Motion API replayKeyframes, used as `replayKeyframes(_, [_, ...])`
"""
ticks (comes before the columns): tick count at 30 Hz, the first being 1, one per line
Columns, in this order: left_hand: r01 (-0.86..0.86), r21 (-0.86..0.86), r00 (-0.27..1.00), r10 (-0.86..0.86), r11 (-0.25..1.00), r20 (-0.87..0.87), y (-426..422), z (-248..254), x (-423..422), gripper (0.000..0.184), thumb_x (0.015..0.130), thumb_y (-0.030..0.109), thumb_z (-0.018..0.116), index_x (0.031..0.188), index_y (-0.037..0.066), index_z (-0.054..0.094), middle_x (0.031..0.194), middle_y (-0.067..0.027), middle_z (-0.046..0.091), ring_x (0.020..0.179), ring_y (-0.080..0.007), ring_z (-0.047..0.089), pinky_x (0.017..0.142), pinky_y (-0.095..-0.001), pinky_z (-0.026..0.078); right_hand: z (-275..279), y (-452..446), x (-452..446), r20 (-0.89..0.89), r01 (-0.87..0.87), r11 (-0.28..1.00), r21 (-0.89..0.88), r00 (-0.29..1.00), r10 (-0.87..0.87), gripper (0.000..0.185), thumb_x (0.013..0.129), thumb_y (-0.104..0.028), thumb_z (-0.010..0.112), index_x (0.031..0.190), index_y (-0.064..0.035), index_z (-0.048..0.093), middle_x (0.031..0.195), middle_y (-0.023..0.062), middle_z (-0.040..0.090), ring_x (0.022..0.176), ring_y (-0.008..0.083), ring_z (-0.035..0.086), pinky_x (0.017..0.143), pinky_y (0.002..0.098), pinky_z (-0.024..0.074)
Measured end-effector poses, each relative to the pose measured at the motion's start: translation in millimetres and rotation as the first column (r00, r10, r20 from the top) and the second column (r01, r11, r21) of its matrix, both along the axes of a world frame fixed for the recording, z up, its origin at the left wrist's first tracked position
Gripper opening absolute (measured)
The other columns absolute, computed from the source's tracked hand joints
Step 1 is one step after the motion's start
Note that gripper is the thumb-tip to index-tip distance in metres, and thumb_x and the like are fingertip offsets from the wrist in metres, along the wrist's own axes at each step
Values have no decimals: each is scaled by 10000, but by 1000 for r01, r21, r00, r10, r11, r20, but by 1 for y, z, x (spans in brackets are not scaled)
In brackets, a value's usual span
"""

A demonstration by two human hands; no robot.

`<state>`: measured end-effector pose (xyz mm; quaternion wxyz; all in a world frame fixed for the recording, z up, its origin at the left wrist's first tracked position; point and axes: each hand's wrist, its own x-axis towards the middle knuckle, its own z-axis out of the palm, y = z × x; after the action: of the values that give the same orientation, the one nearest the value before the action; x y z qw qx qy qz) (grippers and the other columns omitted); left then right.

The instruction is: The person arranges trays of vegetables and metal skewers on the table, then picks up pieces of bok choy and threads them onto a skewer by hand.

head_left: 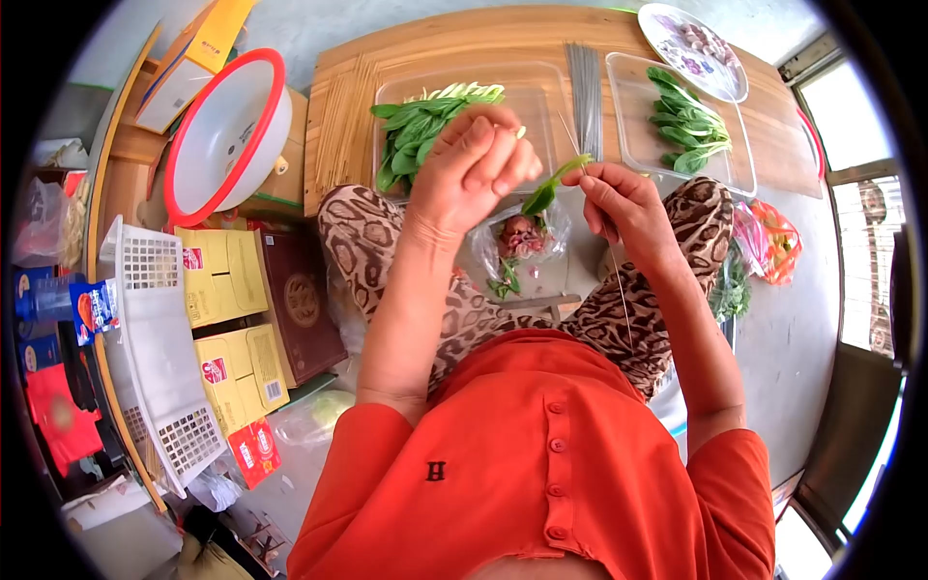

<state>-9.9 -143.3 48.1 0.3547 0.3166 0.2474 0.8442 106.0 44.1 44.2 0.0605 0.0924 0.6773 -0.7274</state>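
Note:
My right hand pinches a thin metal skewer, which slants from above the fingers down past my knee. A green leaf with its pale stem is at the skewer beside my right fingertips. My left hand is raised to the left of it, fingers curled in. A small pale green bit shows at those fingertips, but its kind is unclear. Behind my left hand, a clear plastic tray holds loose leafy greens. Another clear tray on the right holds a bunch of leafy greens.
Metal skewers and bamboo skewers lie on the wooden table. A patterned plate stands at the back right. Between my knees sits a plastic bag with reddish contents. Left are a red-rimmed basin and yellow boxes.

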Motion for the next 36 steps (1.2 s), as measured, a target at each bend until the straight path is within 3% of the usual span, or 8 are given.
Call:
replayKeyframes(7, [-607,-646,791,277,463,-545,16,-74,-70,140,879,99,543,919,60,671,909,6,653,849,-90,610,743,-252,473,-20,23,5,22,106,994,-14,994,-106,248,986,-226,492,1038,-36,642,573,-46,476,476,27,376,445,181,297])
replayKeyframes(16, [-929,-368,341,-503,-49,-794,75,-166,-97,265,756,217,729,944,43,663,992,-156,644,976,-333,619,789,-441,490,-31,39,15,53,125,990,-63,991,-122,255,984,-226,495,1054,-27,638,574,-42,487,475,26,387,448,180,311])
replayKeyframes(20, [-962,-268,247,-555,-44,-794,75,-184,-95,231,745,199,728,903,44,660,986,-162,642,971,-340,616,795,-446,488,-34,42,16,74,136,989,-65,989,-131,255,987,-226,492,1056,-28,638,575,-39,493,473,26,392,449,177,317])
replayKeyframes(23, [-876,-483,474,-200,-2,-858,70,-181,-100,268,738,154,691,985,49,674,930,-173,676,874,-322,659,721,-407,518,-36,42,16,85,134,989,-61,988,-128,257,986,-230,494,1058,-30,639,574,-42,492,473,25,392,449,176,314])
replayKeyframes(24, [-825,-557,554,-53,101,-831,67,-167,-99,304,738,136,707,1029,57,673,828,-95,695,736,-188,677,690,-328,519,-36,41,15,80,129,990,-63,989,-124,259,986,-234,495,1060,-31,639,573,-44,491,474,23,393,448,175,312])
replayKeyframes(27, [-511,-715,859,321,477,-400,54,-125,-82,313,864,127,649,1143,-7,605,968,-84,668,726,-119,636,650,-253,501,-27,35,9,65,84,994,-70,995,-79,253,987,-222,493,1063,-30,639,571,-49,489,481,18,402,447,174,305])
replayKeyframes(30, [-353,-627,933,308,695,-185,38,-84,-67,340,905,151,624,1202,-4,565,1058,-120,647,743,-132,607,667,-242,501,-13,23,2,36,49,997,-60,998,-47,223,979,-162,494,1032,7,630,572,-32,510,483,21,420,451,178,312])
replayKeyframes(36, [-234,-437,947,306,868,101,22,-49,-40,306,905,177,630,1172,31,597,1026,-130,669,717,-141,598,649,-245,508,7,1,-5,-19,-26,998,-52,1000,25,231,977,-155,498,1047,31,617,565,-13,508,488,42,449,465,196,347])
